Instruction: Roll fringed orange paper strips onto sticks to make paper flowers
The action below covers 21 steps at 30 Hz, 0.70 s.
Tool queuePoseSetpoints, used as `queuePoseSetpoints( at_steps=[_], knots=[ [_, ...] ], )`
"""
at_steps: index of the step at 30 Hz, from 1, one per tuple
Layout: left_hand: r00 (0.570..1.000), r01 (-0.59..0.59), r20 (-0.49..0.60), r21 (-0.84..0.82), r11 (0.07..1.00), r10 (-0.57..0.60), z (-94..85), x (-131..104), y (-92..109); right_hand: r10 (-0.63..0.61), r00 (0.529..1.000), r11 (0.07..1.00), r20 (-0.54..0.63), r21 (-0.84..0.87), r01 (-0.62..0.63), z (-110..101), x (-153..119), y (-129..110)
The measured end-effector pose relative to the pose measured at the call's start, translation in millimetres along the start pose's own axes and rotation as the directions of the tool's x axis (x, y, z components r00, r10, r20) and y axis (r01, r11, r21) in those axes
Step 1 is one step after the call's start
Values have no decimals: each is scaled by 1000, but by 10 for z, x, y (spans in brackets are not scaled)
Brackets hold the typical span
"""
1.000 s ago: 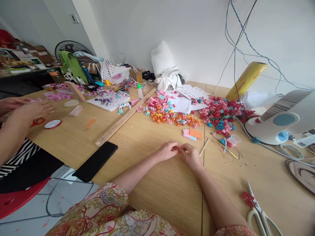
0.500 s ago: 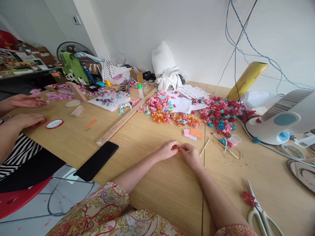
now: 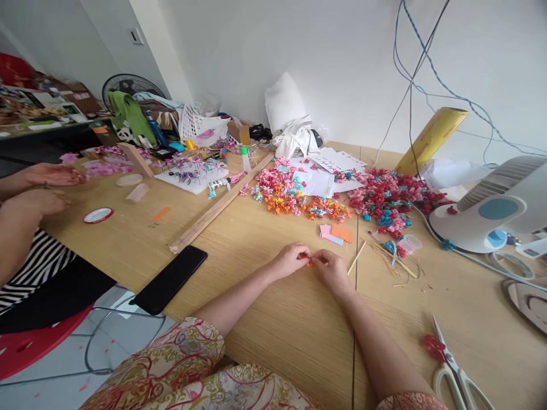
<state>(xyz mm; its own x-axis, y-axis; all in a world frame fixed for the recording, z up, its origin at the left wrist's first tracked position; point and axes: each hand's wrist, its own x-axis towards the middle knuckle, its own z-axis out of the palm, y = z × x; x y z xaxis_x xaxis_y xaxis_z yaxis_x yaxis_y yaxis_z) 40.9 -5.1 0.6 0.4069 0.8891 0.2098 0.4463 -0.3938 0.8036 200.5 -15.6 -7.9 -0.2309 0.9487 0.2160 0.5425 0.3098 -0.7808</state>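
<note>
My left hand (image 3: pixel 293 259) and my right hand (image 3: pixel 330 269) meet fingertip to fingertip over the wooden table. Pinched between them is a small orange paper piece (image 3: pixel 310 263), mostly covered by the fingers; its exact shape cannot be made out. Just beyond the hands lie pink and blue paper slips and an orange paper slip (image 3: pixel 342 233). A thin wooden stick (image 3: pixel 356 257) rests to the right of my right hand. Farther back spreads a heap of small paper flowers (image 3: pixel 282 196) in pink, orange and blue.
Scissors (image 3: pixel 453 364) lie at the lower right, a black phone (image 3: pixel 171 280) at the left. A long wooden strip (image 3: pixel 222 205) crosses the table. A white fan (image 3: pixel 478 210) stands at the right. A co-worker's hands (image 3: pixel 47 188) are at the far left.
My hands stay together, the fingers shifting slightly around the orange paper piece. The co-worker's nearer hand has moved left, off a red object. The view has shifted a little.
</note>
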Motion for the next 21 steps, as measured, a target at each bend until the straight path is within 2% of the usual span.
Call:
queuePoseSetpoints(
  at_steps=[9, 21],
  knots=[
    [988, 154, 59, -211, 965, -144, -50, 4, -28, -17, 1000, 992, 21, 123, 15, -3, 5, 23],
    [971, 230, 173, -480, 846, -166, -61, -2, -12, -69, 998, 990, 4, 121, 68, -43, 24, 56]
  ],
)
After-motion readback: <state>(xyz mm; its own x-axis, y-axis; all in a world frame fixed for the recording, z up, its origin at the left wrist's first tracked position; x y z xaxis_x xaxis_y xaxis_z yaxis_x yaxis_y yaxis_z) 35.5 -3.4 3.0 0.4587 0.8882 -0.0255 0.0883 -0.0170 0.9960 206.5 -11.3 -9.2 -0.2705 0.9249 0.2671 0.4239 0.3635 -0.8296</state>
